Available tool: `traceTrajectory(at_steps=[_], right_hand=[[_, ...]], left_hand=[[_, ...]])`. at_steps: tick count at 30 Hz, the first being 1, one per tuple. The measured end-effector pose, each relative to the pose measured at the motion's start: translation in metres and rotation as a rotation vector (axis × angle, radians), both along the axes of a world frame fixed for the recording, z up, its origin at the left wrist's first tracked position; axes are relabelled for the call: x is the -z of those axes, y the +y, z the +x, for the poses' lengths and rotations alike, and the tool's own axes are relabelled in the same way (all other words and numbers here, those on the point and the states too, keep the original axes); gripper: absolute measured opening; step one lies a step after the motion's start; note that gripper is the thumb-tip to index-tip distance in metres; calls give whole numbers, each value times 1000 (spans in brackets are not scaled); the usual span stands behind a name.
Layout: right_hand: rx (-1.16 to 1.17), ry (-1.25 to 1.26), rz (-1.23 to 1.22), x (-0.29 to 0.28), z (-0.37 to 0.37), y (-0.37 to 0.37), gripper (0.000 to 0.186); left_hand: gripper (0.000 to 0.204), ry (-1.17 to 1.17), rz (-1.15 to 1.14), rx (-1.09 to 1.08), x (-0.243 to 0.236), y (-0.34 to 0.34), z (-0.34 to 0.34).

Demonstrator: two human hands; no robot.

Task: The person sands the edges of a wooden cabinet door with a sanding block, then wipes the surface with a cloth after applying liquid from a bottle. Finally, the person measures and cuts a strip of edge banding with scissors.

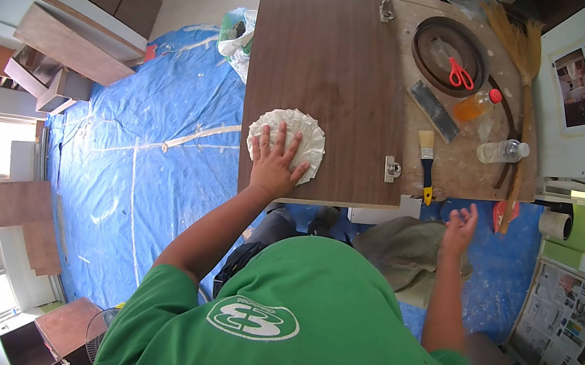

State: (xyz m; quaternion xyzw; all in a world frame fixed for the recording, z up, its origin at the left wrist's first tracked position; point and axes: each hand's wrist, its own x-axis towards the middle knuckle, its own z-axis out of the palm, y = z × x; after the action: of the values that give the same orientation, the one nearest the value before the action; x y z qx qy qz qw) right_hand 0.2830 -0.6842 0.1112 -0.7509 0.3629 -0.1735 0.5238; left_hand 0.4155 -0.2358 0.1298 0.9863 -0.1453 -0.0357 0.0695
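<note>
My left hand (276,164) lies flat with fingers spread on a round, white, pleated cloth pad (309,127). The pad rests near the front left corner of a dark brown wooden cabinet door (323,48). Metal hinges (392,170) are fixed along the door's right side, one near and one far. My right hand (460,224) is off the near right edge of the worktable (478,183), fingers apart and nothing visible in it. Nearest to it on the table is a paintbrush (426,170) with a blue and yellow handle.
Right of the door are a grey block (434,110), red-handled scissors (461,75), coiled brown edging strip (416,45), an orange liquid bottle (471,108), a clear bottle (500,151) and a straw broom (526,105). Blue tarp (115,176) covers the floor; wooden boxes (55,77) stand left.
</note>
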Motion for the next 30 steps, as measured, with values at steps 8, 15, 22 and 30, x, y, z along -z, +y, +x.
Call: traceTrajectory(at_steps=[8, 15, 22, 30], right_hand=[[-303, 153, -106, -23, -18, 71, 55], [-417, 195, -286, -52, -20, 84, 48], [-442, 254, -289, -73, -36, 87, 40], [-464, 204, -158, -55, -34, 109, 35]], left_hand=[[70, 61, -45, 532, -13, -40, 39], [75, -89, -27, 450, 19, -88, 154], [80, -36, 59, 184, 17, -52, 261], [83, -47, -20, 360, 9, -29, 91]])
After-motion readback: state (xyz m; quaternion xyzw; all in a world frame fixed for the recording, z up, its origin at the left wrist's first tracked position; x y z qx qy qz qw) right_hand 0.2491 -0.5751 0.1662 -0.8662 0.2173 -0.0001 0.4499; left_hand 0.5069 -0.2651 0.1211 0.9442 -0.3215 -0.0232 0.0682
